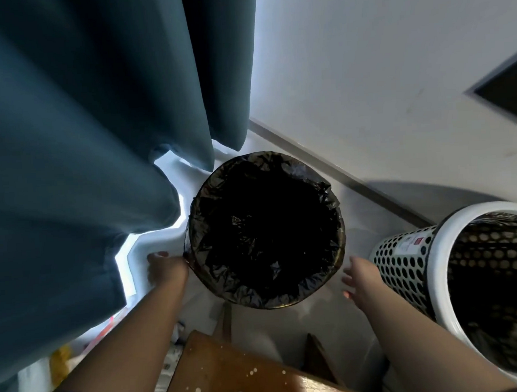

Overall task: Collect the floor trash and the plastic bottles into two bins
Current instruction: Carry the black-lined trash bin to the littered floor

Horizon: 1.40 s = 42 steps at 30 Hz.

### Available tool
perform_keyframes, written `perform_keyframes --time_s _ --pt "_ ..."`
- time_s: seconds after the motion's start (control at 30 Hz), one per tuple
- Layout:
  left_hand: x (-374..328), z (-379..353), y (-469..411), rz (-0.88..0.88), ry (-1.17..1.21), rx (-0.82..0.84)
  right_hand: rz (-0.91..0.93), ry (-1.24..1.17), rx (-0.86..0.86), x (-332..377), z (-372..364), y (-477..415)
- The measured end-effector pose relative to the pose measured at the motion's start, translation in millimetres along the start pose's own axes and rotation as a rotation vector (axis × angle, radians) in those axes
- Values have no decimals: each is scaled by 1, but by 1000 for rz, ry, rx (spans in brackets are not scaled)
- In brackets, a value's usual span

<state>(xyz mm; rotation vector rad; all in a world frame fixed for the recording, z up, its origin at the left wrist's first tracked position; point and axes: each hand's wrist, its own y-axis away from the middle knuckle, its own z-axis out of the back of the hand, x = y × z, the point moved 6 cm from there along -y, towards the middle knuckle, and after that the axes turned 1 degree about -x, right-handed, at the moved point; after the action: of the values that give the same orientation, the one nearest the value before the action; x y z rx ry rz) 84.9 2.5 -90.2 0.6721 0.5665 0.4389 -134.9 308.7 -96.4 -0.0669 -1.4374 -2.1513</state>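
A round bin lined with a black plastic bag (266, 228) stands on the pale floor below me. My left hand (165, 268) rests against its left rim, fingers loosely bent; whether it grips the rim I cannot tell. My right hand (359, 277) hovers just right of the bin with fingers spread, holding nothing. A second bin, a white perforated basket (404, 266) with a dark liner, stands to the right. Some crumpled trash (61, 363) lies on the floor at lower left, blurred.
A teal curtain (84, 145) hangs at the left, close to the lined bin. A white wall (379, 69) with a grey baseboard runs behind. A brown wooden stool (230, 374) with white spots sits between my arms.
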Motion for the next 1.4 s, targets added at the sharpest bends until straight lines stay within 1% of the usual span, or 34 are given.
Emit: perform_keyframes --time_s 0.03,0.07,0.13,0.17,0.2,0.23,0.27,0.3,0.33,0.37,0.43,0.53,0.63,0.8,0.9,0.97,1.07,1.17,1.27,1.33,1.4 --pt "-4 10 7 -26 9 -60 53 -13 -62 6 9 4" --pt "-12 20 18 -89 26 -105 140 -13 -126 15 18 14" --pt "-30 30 42 -286 79 -104 391 64 -199 38 30 36" --pt "-40 32 56 -375 120 -49 517 119 -174 50 31 50" --pt "-47 29 66 -435 145 44 616 165 -102 60 27 61" --pt "-54 24 74 -470 117 145 649 210 -4 65 19 70" --pt "-58 18 77 -482 37 224 647 278 85 67 10 73" --pt "-60 12 76 -478 -64 270 622 377 138 68 0 73" --pt "-62 8 74 -469 -148 284 607 500 152 69 -9 71" --pt "-65 6 72 -465 -196 280 594 615 125 70 -15 69" --pt "-73 8 71 -482 -222 260 604 716 53 76 -20 70" --pt "-88 21 82 -557 -213 237 624 676 -7 90 -12 85" --pt "-103 52 113 -600 -183 254 661 605 9 109 8 124" --pt "-134 142 193 -643 -156 256 758 628 9 156 55 243" --pt "-145 205 246 -631 -172 241 763 634 2 175 85 325" --pt "-144 249 281 -600 -170 238 746 654 50 177 99 374" --pt "-125 309 320 -549 -165 222 739 778 121 172 111 438" --pt "-80 352 340 -453 -120 221 750 934 178 153 109 483" --pt "-16 387 346 -298 -68 213 748 1120 259 124 87 514" --pt "28 408 350 -228 -20 170 742 1238 325 100 66 531" --pt "74 431 357 -133 80 120 779 1353 423 71 39 553"
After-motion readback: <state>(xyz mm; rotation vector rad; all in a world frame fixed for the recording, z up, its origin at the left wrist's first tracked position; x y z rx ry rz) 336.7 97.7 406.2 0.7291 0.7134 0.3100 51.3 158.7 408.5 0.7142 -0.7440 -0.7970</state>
